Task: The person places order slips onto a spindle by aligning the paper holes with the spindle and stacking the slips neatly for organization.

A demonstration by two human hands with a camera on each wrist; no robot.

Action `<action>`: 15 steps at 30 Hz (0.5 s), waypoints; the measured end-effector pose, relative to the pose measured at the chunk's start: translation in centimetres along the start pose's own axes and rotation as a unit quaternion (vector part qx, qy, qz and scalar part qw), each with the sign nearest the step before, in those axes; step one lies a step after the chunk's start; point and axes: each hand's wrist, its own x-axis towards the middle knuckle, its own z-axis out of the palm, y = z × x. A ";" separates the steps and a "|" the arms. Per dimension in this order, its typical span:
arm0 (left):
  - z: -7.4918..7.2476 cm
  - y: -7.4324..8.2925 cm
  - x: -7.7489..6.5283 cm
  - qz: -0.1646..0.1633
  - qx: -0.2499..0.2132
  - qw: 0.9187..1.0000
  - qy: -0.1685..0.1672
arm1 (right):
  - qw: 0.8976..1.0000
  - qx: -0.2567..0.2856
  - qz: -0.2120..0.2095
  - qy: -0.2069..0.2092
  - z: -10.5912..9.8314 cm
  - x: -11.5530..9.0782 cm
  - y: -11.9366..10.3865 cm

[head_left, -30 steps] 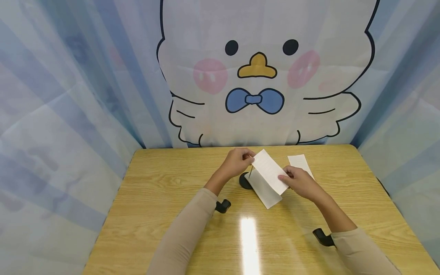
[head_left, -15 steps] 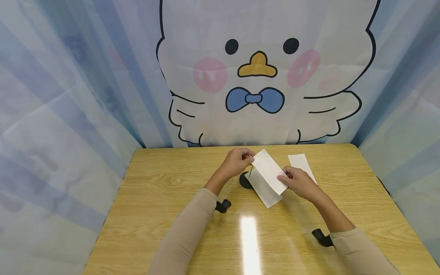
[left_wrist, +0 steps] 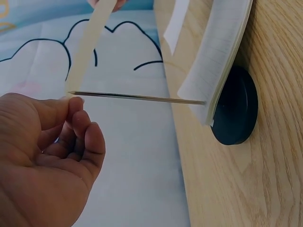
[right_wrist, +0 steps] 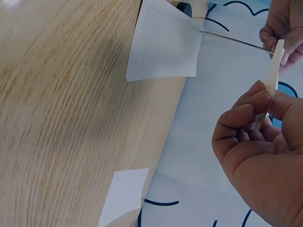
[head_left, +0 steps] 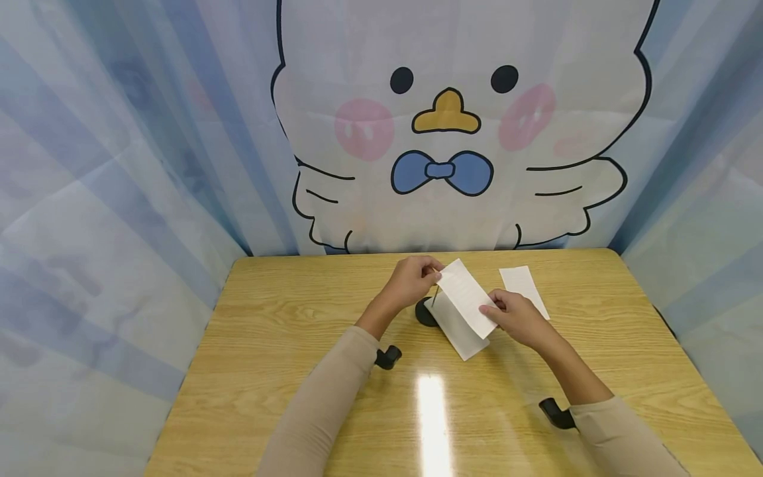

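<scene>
A receipt spike with a round black base stands on the table, its thin metal rod upright. Several paper slips are stuck on it low down, at the base. Above them a white slip is held flat in the air between both hands, at the height of the rod's tip. My left hand pinches its far left corner, right beside the tip. The right hand pinches the opposite end between thumb and fingers. Whether the tip pierces the slip cannot be told.
Another white slip lies on the wooden table behind the right hand. A curtain with a cartoon bird hangs at the table's back edge. Black wrist mounts stick out from both sleeves.
My right hand has shifted very slightly left with its end of the slip, showing a little more of the loose slip behind it. The left hand stays in place.
</scene>
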 end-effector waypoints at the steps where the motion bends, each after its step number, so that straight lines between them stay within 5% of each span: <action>1: 0.0 0.0 0.0 0.002 0.004 1.000 0.001 | 1.000 -0.002 -0.002 0.001 0.0 0.0 0.0; 15: 1.4 -2.3 -0.1 -0.006 0.010 1.000 -0.002 | 1.000 -0.014 0.021 -0.003 1.0 -0.1 0.9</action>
